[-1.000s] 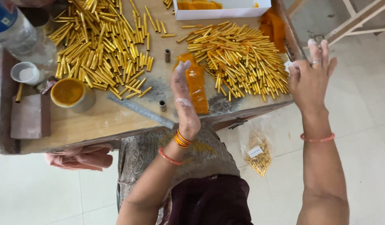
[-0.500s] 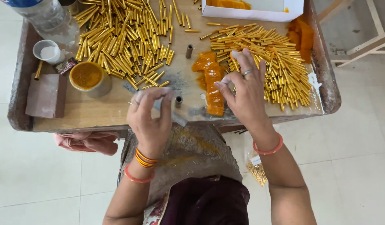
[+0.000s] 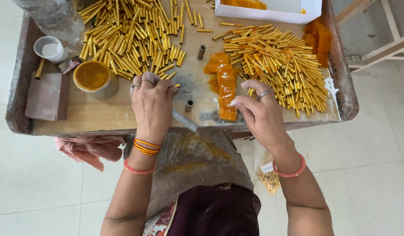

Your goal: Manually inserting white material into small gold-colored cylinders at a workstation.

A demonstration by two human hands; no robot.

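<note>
She sits at a low wooden surface (image 3: 101,118) w/ raised edges, prob. so the small brass tubes don't roll off. Left hand (image 3: 151,105) rests palm-down near the front edge, fingers (image 3: 165,87) curled and pinching one short gold tube (image 3: 177,85) at the tip; it pokes out toward the middle, right at the foot of the left tube pile (image 3: 132,35). A flat metal strip (image 3: 184,120) lies just beside and partly under that hand. Right hand (image 3: 261,116) hovers over the near end of the orange paste smear (image 3: 224,89), fingers loosely bent, thumb and forefinger close together; can't tell if they grip anything. Right tube pile (image 3: 276,63) sits just beyond it, w/ tubes lying mostly parallel, looks sorted vs. the looser left heap. Paste is spread in the centre, betw. both piles, within easy reach of either hand. Two dark little cylinders (image 3: 201,51) (image 3: 189,105) stand upright near the paste. Round tin of orange-yellow stuff (image 3: 95,78), small white cup (image 3: 51,49) and a brownish pad (image 3: 47,96) are parked far left, out of the way. White box (image 3: 272,11) at the back edge.
</note>
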